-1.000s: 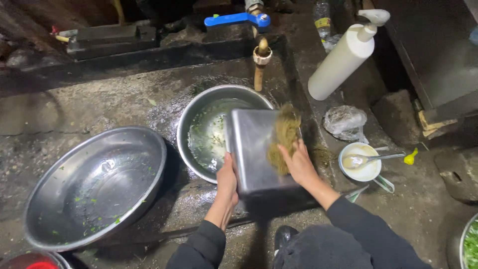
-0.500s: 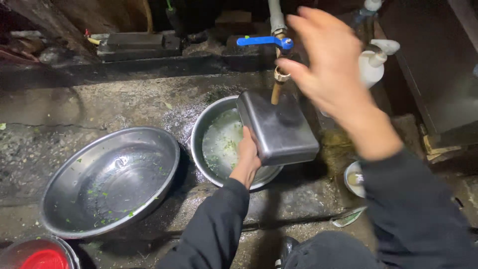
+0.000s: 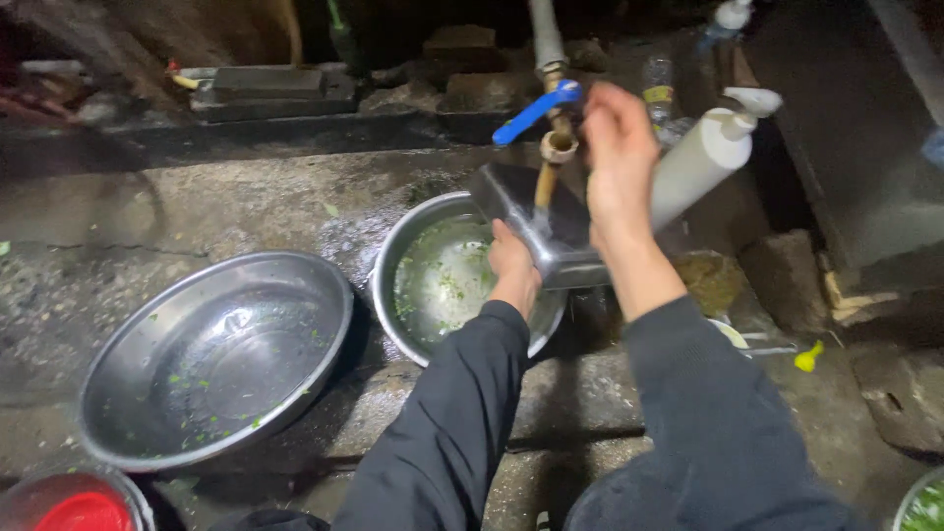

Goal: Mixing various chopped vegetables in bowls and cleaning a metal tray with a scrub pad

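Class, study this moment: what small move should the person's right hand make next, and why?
Probably turn the blue tap handle. The right hand is raised beside it, the left hand holds the square metal tin under the brass spout, and no water shows flowing.

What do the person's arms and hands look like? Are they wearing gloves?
No gloves: the left hand and the right hand are both bare, with no rings or watch that I can see. Both arms are covered by long dark sleeves, black or nearly black, plain with no markings. The cuffs end at the wrists; the right sleeve sits a little further up the forearm.
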